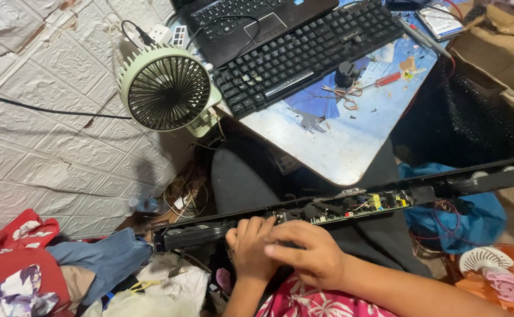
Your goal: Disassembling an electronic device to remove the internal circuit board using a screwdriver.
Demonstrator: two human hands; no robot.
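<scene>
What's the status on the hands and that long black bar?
Both hands on the long black opened plastic bar: left hand, right hand overlapping. Circuit board exposed. Nothing blocking.

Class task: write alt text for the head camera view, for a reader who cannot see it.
Two hands, left hand and right hand, rest on a long black opened device with its circuit board exposed, laid across the person's lap. Behind it: a green fan and black keyboard.

Long opened bar unit (351, 202) lies across the lap, running left to right. Left hand (250, 249) and right hand (307, 252) rest on its near edge, left of centre. Table (333, 141) stands behind it; keyboard (310, 53) on table, laptop (251, 20) behind keyboard, fan (166, 88) at table's left edge.
</scene>
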